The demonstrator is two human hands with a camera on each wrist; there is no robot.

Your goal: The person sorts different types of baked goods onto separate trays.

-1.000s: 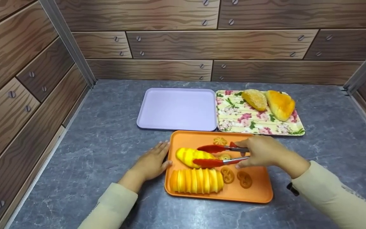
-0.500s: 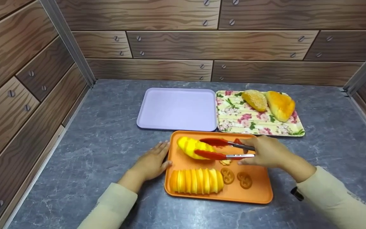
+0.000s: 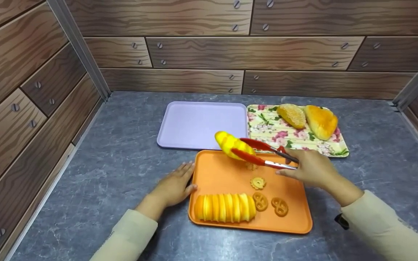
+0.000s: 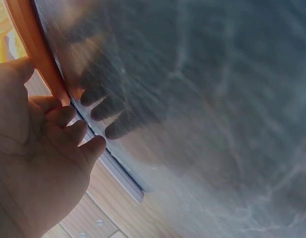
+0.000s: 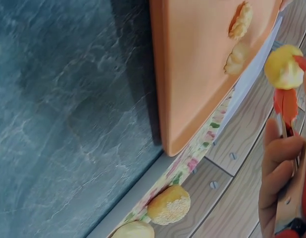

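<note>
My right hand (image 3: 314, 168) grips a pair of tongs (image 3: 247, 156) with red tips and metal arms. Between the tips is a yellow, ridged croissant-like roll (image 3: 226, 143), raised over the far edge of the orange tray (image 3: 216, 177). In the right wrist view, the roll (image 5: 281, 69) hangs clear of the tray. My left hand (image 3: 172, 185) lies with its fingers extended against the tray's left edge. That hand (image 4: 49, 144) holds nothing in the left wrist view. A sliced loaf (image 3: 225, 207), two pretzel-shaped biscuits (image 3: 279, 206) and a round biscuit (image 3: 258, 183) sit on the orange tray.
Behind the orange tray lies a bare lilac tray (image 3: 198, 123). Beside it, a flowered tray (image 3: 267, 132) bears a seeded bun (image 3: 291, 115) and a triangular bread (image 3: 320, 122). Wood-patterned walls (image 3: 252, 52) enclose the grey marbled table (image 3: 122, 145).
The yellow roll has risen off the orange tray in the tongs and moved away from me, slightly right, toward the far trays. My left hand has stayed at the tray's edge.
</note>
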